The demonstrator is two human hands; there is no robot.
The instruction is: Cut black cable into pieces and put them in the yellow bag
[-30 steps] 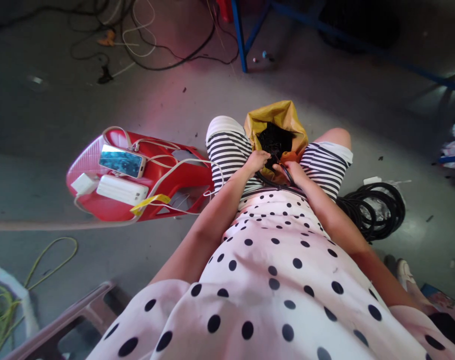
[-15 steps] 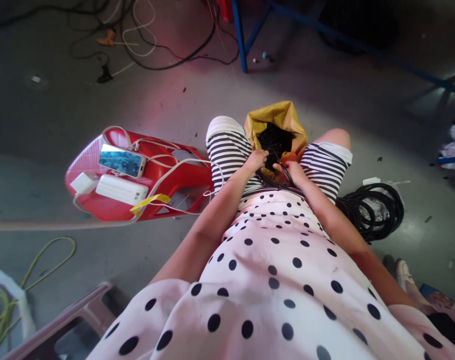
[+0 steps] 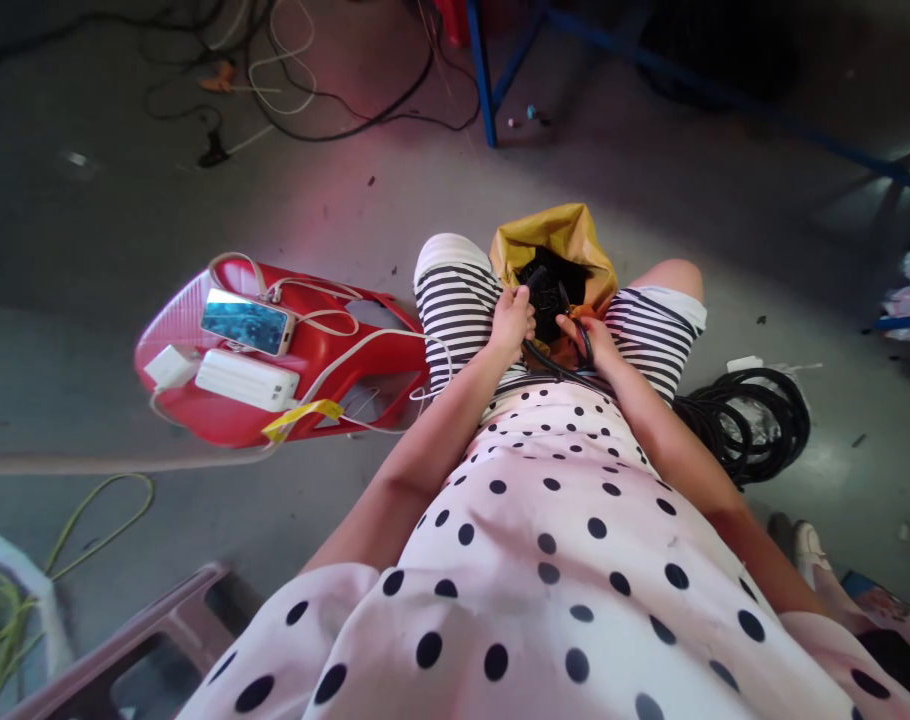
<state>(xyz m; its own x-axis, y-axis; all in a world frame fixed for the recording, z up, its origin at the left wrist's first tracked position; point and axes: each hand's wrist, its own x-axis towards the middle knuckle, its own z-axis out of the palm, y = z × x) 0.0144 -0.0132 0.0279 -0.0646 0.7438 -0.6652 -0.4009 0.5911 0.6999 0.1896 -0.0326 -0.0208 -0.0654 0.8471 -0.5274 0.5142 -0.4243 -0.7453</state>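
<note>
Between my knees sits a yellow bag (image 3: 551, 222), its mouth open and its inside full of black pieces that I cannot make out singly. My left hand (image 3: 510, 322) is closed over the bag's near left edge, gripping a black cable (image 3: 549, 363) whose dark end sticks up past the fingers. That cable runs across my lap toward the right. My right hand (image 3: 594, 340) is closed at the bag's near right edge around a black-handled tool (image 3: 587, 345) with a curved handle. Its narrow dark tip points into the bag; the exact kind is unclear.
On the left, a red stool (image 3: 327, 345) bears a phone (image 3: 245, 320), a white power bank (image 3: 245, 380), a white charger (image 3: 170, 367) and cords. Coiled black cable (image 3: 774, 425) lies on the floor at right. A blue metal frame (image 3: 481, 75) stands ahead; loose cables lie far left.
My left hand has turned more upright, and the cable's dark end now shows above it. The right hand has moved slightly away from the left, tool still in it.
</note>
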